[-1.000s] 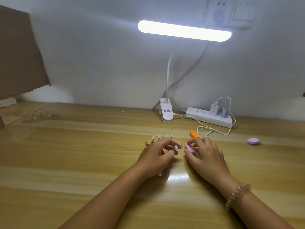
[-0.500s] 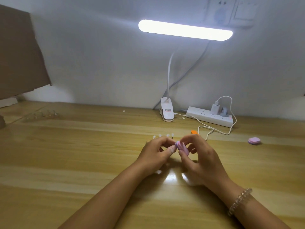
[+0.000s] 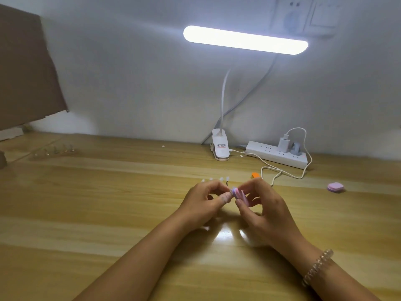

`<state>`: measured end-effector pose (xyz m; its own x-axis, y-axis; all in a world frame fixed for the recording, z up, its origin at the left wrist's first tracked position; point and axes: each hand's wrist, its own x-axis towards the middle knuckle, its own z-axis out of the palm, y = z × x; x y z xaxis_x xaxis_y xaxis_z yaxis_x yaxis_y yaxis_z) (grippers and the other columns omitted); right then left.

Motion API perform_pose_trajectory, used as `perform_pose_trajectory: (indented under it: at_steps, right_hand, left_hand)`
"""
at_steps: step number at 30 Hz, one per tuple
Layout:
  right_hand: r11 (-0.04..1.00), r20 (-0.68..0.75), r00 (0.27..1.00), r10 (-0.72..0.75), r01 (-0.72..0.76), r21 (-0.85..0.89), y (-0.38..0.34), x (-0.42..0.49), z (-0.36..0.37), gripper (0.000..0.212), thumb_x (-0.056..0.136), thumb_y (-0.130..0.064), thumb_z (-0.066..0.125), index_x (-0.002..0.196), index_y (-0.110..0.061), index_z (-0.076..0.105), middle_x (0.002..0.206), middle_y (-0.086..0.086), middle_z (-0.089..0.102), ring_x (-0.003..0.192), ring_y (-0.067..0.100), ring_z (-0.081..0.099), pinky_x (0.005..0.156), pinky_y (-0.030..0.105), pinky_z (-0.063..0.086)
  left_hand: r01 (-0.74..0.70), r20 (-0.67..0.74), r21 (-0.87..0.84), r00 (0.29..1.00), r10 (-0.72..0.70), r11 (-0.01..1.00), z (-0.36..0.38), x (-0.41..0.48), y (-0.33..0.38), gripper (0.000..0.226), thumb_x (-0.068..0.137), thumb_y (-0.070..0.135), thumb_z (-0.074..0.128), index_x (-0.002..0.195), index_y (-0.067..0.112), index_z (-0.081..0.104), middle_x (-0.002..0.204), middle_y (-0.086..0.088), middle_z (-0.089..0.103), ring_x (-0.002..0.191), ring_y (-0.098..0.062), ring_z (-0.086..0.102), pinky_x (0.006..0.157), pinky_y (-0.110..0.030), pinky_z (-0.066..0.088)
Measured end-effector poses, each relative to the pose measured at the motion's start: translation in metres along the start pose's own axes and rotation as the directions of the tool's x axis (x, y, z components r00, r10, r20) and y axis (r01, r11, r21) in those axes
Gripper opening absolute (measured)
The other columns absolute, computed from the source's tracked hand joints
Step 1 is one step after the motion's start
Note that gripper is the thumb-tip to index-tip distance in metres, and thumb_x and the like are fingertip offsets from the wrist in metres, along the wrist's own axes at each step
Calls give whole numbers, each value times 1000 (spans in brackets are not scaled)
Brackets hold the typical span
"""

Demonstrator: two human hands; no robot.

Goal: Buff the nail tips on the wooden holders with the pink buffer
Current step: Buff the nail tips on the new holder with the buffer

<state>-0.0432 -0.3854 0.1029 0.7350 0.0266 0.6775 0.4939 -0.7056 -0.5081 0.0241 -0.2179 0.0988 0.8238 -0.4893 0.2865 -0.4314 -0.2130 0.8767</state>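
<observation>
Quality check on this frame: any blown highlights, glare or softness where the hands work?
Head view: the lamp bar is blown out white; its glare shines off the table between the wrists; the pink buffer in the right hand and the nail tip pinched by the left hand are soft.

Pale wall (image 3: 130,72), lit bar lamp (image 3: 245,40) overhead, wooden desk (image 3: 86,213), wall socket (image 3: 293,16), white power strip (image 3: 275,155)
</observation>
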Motion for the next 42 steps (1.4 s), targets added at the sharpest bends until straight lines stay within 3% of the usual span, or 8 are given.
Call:
perform_pose_trajectory:
  at_steps: [4,8,12,17,22,27,31,42]
  right_hand:
    - [995,17,997,-74,74,-60,-2,1,2,14,85,-9,74,91,-11,62,87,-4,61,76,15,60,64,41,53]
    - [999,-7,999,-44,44,-28,-2,2,1,13,86,-11,73,91,-10,61,86,-4,60,75,17,61,64,41,54]
    - [996,6,998,-67,67,-49,-3,0,2,12,87,-9,72,89,-9,60,86,-3,59,77,18,59,67,42,52]
    - [999,-7,999,-41,41,-29,-4,1,4,11,88,-9,71,90,-8,60,85,-1,60,77,19,59,66,42,53]
    - [999,-14,999,-29,29,-13,-5,1,4,11,88,-8,70,92,-10,60,88,-2,62,79,16,61,65,36,55]
    - [998,6,999,-36,36,-41,-5,0,4,12,87,-7,70,92,-10,60,87,-4,60,79,16,59,66,39,54]
    - [1000,-4,1000,-16,16,-21,-5,0,4,12,89,-9,70,91,-11,58,85,-2,59,77,16,60,65,36,55]
    - [998,0,998,57,-57,-20,-3,1,2,15,87,-11,71,92,-17,60,87,-7,62,80,11,62,70,38,53]
  left_hand:
    - [-39,70,188,997,27,981,4,-3,0,21,94,22,65,83,40,64,74,20,66,50,0,53,49,-16,36]
    - [0,-17,20,1000,0,1000,1,-1,2,9,95,21,65,91,25,71,89,5,72,49,-2,51,53,-21,42]
    - [-52,69,184,997,40,982,5,-4,2,23,94,21,64,85,41,66,75,21,67,51,-2,54,50,-17,40]
    - [-14,-16,79,1000,15,997,2,-2,2,9,96,20,64,96,20,73,90,5,73,55,-2,52,56,-24,43]
    - [-13,-10,109,1000,15,994,3,-3,2,13,96,21,63,94,31,71,68,27,64,54,6,54,42,-9,39]
    - [-46,43,209,998,38,977,6,-5,5,24,95,21,63,85,44,66,74,25,65,58,0,58,49,-15,40]
    - [16,-79,101,997,-8,995,2,-1,4,10,95,22,65,93,27,73,74,22,66,56,9,56,48,-14,39]
    - [-13,44,240,999,2,971,8,-4,4,16,93,28,62,91,42,69,80,22,67,58,4,57,48,-14,40]
